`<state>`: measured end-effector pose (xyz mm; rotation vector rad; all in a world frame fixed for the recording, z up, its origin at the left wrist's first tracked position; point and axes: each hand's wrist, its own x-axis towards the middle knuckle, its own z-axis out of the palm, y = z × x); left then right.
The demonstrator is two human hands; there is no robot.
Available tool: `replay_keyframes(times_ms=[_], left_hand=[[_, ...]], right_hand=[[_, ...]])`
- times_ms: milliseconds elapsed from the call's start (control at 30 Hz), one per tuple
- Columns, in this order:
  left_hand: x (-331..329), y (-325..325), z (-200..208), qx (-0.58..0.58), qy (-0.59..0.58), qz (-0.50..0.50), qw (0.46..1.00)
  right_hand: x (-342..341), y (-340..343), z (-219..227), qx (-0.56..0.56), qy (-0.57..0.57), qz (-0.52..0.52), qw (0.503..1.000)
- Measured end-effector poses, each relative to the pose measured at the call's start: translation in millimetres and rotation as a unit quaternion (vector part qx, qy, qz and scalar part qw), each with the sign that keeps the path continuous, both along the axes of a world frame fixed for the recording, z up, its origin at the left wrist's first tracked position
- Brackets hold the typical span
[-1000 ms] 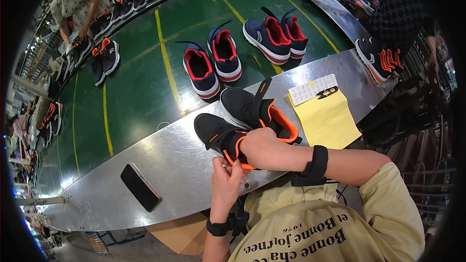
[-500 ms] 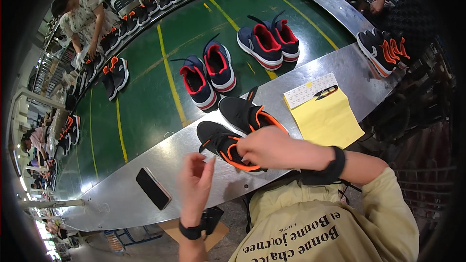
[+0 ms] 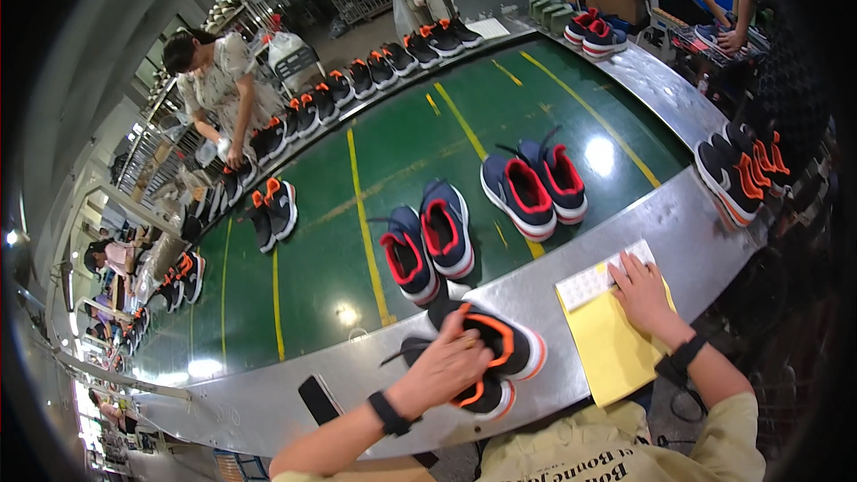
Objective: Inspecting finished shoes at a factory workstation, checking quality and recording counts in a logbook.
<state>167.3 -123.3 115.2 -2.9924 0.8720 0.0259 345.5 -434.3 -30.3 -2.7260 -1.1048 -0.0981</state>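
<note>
A pair of black sneakers with orange collars (image 3: 516, 344) is on the metal edge in front of me. My left hand (image 3: 451, 359) reaches over the pair, fingers closed at the shoe openings; the hand partly covers the nearer shoe. My right hand (image 3: 641, 293) lies with fingers spread on the white label sheet (image 3: 585, 288), which rests on a yellow paper pad (image 3: 611, 348). No pen is visible there now. A dark phone (image 3: 319, 399) lies left of the shoes, close to my left forearm.
Two pairs of navy sneakers with red lining (image 3: 427, 245) (image 3: 534, 187) stand on the green belt (image 3: 321, 303). Black-orange sneakers (image 3: 741, 174) sit at the right corner. A row of shoes (image 3: 357, 80) lines the far edge, where a person (image 3: 228, 94) works.
My right hand has left the shoe opening and moved right onto the label sheet. My left hand, empty before, has come over to the shoes. The view has tilted up.
</note>
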Motion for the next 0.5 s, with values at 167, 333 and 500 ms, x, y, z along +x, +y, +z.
replay_keyframes(times_ms=[167,333,500], left_hand=[[-9.3,90.2,79.3,0.029,-0.096,0.286,0.953],[47.5,241.1,43.4,0.051,-0.045,0.530,0.845],[137.8,362.9,13.3,0.130,-0.060,0.627,0.765]], right_hand=[[-7.9,-2.6,1.4,0.071,0.010,-0.018,0.997],[1.2,-3.2,7.3,0.083,0.036,-0.031,0.995],[15.3,2.5,7.1,0.051,0.109,-0.019,0.993]])
